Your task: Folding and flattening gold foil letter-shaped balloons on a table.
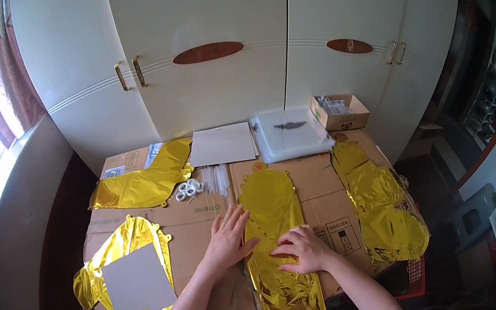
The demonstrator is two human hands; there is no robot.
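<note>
A long gold foil balloon [274, 216], flat and uninflated, lies lengthwise in front of me on the cardboard. My left hand [229, 239] rests along its left edge, fingers stretched out and apart. Lower on the right side, my right hand [302, 250] touches the foil with bent, separated fingers. I see no object in either hand. Small red spots mark the balloon's far and near ends. To the left, another gold foil balloon [133, 231] is partly covered by a grey card sheet [140, 282].
More gold foil balloons lie at the far left [142, 184] and right [381, 199]. Along the back are white ribbon rolls [189, 190], clear straws [216, 181], grey cards [222, 145], a translucent white package [293, 138] and a small carton [346, 118] of plastic packets. Cabinets stand behind.
</note>
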